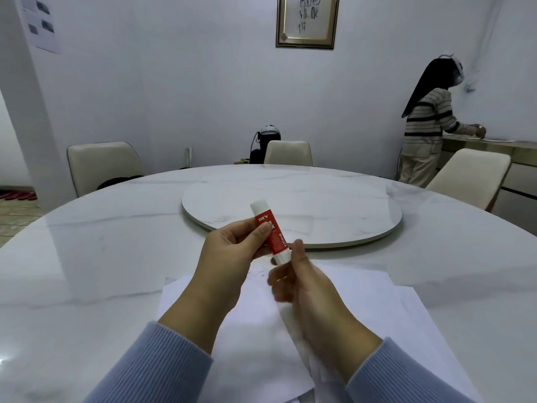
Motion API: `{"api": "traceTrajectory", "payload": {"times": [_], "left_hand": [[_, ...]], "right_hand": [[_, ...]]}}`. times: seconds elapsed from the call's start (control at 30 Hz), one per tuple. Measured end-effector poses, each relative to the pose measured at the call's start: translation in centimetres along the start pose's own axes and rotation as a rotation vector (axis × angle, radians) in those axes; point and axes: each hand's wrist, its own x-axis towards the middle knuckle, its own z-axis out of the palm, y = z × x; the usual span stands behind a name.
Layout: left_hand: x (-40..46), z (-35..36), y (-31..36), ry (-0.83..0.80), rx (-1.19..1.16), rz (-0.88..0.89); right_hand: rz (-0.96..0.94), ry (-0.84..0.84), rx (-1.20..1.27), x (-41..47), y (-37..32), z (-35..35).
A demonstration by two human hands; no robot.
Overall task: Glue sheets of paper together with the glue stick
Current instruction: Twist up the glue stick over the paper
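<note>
While both hands are working above the paper, the scene is reading like this:

Left grip: the left hand is pinching the glue stick around its red middle, thumb on the label, fingers curled behind.
Right grip: the right hand is blurring; its thumb is lying against the stick's lower white end, and whether its curled fingers are clasping that end cannot be told.
Glue stick: it is showing a white end pointing up and away, a red label with white lettering, and a white lower end; it is tilting, held in the air above the sheets.
Sheets of paper: several white sheets are lying loosely overlapped and askew on the near worktop, under the hands.
Sleeves: both wrists are wearing light blue ribbed knit.
Worktop: a round white marble-look surface is carrying a raised round turntable at its middle.
Room: cream chairs are standing around the far side, a framed calligraphy is hanging on the white wall, and a person in a striped top is standing at a counter at right.
</note>
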Motion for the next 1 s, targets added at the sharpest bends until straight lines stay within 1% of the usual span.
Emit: {"api": "traceTrajectory", "payload": {"times": [0.07,0.1,0.17,0.2,0.23,0.3,0.33,0.37,0.4,0.43,0.53,0.6,0.63,0.67,0.7,0.77,0.8,0.83,0.93,1.0], "left_hand": [[0.02,-0.10,0.03,0.010,0.004,0.003],[0.00,-0.10,0.06,0.007,0.005,0.004],[-0.04,-0.09,0.13,-0.008,0.015,0.009],[-0.07,-0.09,0.20,-0.022,0.014,0.008],[-0.10,-0.11,0.28,-0.039,0.007,0.006],[-0.16,-0.17,0.44,-0.064,-0.007,0.000],[-0.16,-0.19,0.47,-0.067,-0.006,-0.001],[-0.18,-0.18,0.46,-0.065,0.000,0.000],[-0.18,-0.12,0.42,-0.059,0.009,0.002],[-0.19,-0.06,0.38,-0.051,0.016,0.004],[-0.10,-0.01,0.19,-0.019,0.021,0.008],[-0.11,-0.08,0.17,-0.014,0.027,0.008],[-0.09,-0.11,0.18,-0.020,0.025,0.010],[-0.06,-0.12,0.21,-0.031,0.013,0.010],[-0.07,-0.12,0.22,-0.042,-0.006,0.008],[-0.08,-0.13,0.25,-0.061,-0.025,0.012],[-0.09,-0.12,0.25,-0.065,-0.020,0.016],[-0.09,-0.13,0.25,-0.063,-0.010,0.021],[0.13,-0.25,-0.04,-0.015,0.039,0.044],[0.16,-0.13,-0.44,0.038,0.137,0.088]], "right_hand": [[-0.137,0.101,-0.174,0.08,-0.11,-0.35],[-0.167,0.114,-0.208,0.15,-0.11,-0.53],[-0.140,0.098,-0.182,0.09,-0.04,-0.38],[-0.105,0.074,-0.098,0.04,-0.07,-0.10],[-0.058,0.036,0.038,0.03,-0.16,0.06],[0.099,-0.086,0.329,0.05,-0.45,0.02],[0.176,-0.164,0.412,-0.05,-0.67,-0.08],[0.219,-0.215,0.431,-0.05,-0.76,-0.23],[0.224,-0.215,0.393,0.05,-0.69,-0.44],[0.191,-0.168,0.324,0.15,-0.55,-0.64],[-0.008,-0.005,0.105,0.25,-0.30,-0.77],[-0.100,0.028,-0.052,0.24,-0.20,-0.66],[-0.106,0.015,-0.061,0.22,-0.16,-0.52],[-0.081,-0.017,0.004,0.20,-0.24,-0.42],[-0.016,-0.061,0.135,0.16,-0.42,-0.32],[0.169,-0.190,0.397,0.01,-0.83,-0.17],[0.227,-0.241,0.449,-0.07,-0.99,-0.20],[0.235,-0.240,0.434,0.01,-0.90,-0.40],[0.154,-0.076,0.328,0.44,-0.63,-0.50],[0.110,0.006,0.353,0.58,-0.42,-0.16]]}}
